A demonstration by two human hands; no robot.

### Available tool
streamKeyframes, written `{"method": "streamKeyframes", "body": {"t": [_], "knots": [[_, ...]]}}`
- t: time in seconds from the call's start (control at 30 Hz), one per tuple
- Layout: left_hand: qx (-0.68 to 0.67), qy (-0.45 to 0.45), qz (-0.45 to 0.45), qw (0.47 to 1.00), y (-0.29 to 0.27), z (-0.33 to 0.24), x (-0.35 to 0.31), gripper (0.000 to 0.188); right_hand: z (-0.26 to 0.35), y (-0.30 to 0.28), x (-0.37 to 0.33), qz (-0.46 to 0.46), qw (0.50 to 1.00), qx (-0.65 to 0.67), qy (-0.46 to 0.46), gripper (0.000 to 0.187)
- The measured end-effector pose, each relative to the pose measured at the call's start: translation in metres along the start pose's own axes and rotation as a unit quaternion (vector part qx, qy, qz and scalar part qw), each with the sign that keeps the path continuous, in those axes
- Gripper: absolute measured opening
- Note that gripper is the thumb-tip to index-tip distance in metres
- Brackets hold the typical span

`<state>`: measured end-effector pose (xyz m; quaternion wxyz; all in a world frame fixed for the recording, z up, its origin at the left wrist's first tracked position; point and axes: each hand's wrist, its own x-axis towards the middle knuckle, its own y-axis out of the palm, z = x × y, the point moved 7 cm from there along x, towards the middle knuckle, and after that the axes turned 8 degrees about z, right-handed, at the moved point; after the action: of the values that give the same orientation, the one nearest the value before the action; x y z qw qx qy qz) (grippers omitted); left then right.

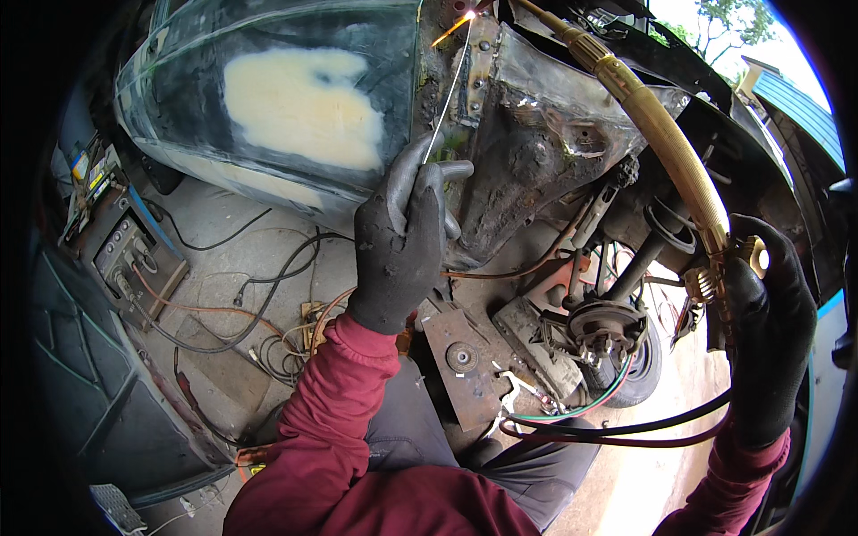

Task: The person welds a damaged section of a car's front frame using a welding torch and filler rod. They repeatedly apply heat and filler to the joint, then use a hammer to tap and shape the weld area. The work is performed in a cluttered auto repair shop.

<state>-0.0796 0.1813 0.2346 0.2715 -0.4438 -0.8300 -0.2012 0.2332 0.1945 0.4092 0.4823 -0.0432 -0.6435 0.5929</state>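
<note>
- And there was the left hand (pixel 402 237), pinching a thin rod (pixel 450 89) near its lower end, likely keeping fingers clear of the heat, its far end right at the bright glow (pixel 471 15) atop the rusty metal strip (pixel 480 67)!
- The right hand (pixel 773 330) gripped the brass torch (pixel 666 134) by its valve end, probably for control.
- Glare masked the rod's far end; the torch's neck ran out of view; the hand hid the hose joints.
</note>
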Motion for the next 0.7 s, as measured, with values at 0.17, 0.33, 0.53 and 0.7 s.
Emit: {"method": "streamKeyframes", "body": {"t": [0.17,0.33,0.53,0.7], "knots": [[0.006,0.001,0.001,1.000,-0.0002,0.0003,0.0006,0.046,-0.0003,0.0004,0.0007,-0.002,1.000,-0.009,-0.008,0.037],[-0.005,0.010,0.002,1.000,0.0001,0.0006,0.0046,0.047,-0.0003,0.0008,0.0014,-0.003,1.000,-0.012,-0.004,0.037],[0.011,0.007,0.005,1.000,-0.0002,0.0001,0.0047,0.046,-0.0016,0.0007,0.0006,0.001,1.000,-0.006,0.010,0.039],[-0.001,0.010,0.006,1.000,0.0002,0.0001,0.0051,0.045,0.0001,0.0013,0.0014,-0.005,1.000,-0.006,-0.008,0.039]]}}
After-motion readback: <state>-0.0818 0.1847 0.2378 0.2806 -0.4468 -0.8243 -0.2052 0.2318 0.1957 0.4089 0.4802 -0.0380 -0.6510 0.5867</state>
